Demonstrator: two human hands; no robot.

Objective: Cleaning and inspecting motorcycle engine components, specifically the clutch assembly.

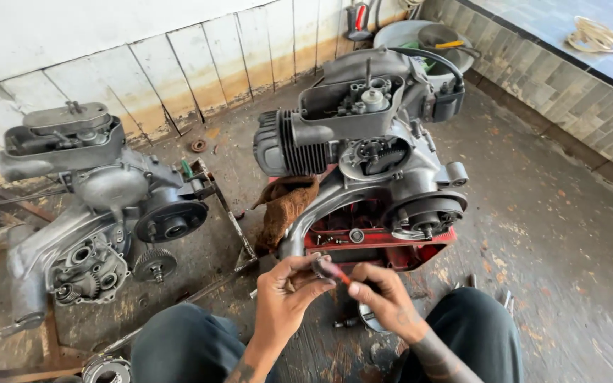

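Note:
A grey scooter engine (370,135) stands on a red box (377,245) in front of me. My left hand (285,294) pinches a small round metal part (318,267) between thumb and fingers. My right hand (384,298) grips a red-handled tool (340,275) whose tip touches that part. Both hands are close together, just below the red box and between my knees. A brown rag (285,206) hangs on the engine's left side.
A second, partly stripped engine (94,206) lies at the left on a metal frame. Loose bolts and small parts (345,323) lie on the stained floor. A basin with tools (420,35) stands by the back wall. A tiled ledge (569,92) runs along the right.

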